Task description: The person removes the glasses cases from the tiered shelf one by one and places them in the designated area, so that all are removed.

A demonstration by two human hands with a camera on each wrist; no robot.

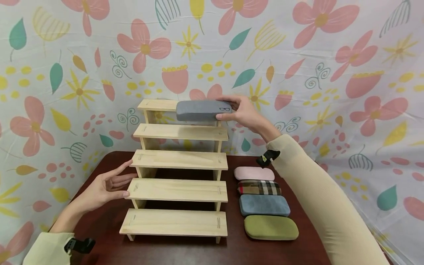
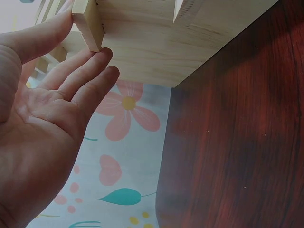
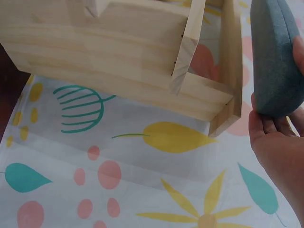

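A grey-blue glasses case (image 1: pixel 200 110) with a small glasses emblem is held by its right end in my right hand (image 1: pixel 243 112). It is at the top board of a stepped wooden display rack (image 1: pixel 180 160), covering that board's right part in the head view. In the right wrist view the case (image 3: pixel 275 59) appears beside the board's end, thumb and fingers around it; whether it touches the wood I cannot tell. My left hand (image 1: pixel 102 187) steadies the rack's left side. The left wrist view has its thumb and fingertips on either side of a board end (image 2: pixel 90 23).
Right of the rack, a pink case (image 1: pixel 254 173), a plaid case (image 1: pixel 259 187), a blue case (image 1: pixel 264 205) and a green case (image 1: pixel 271 227) lie in a column on the dark red table (image 1: pixel 172 252). A flowered cloth (image 1: pixel 212 48) hangs behind.
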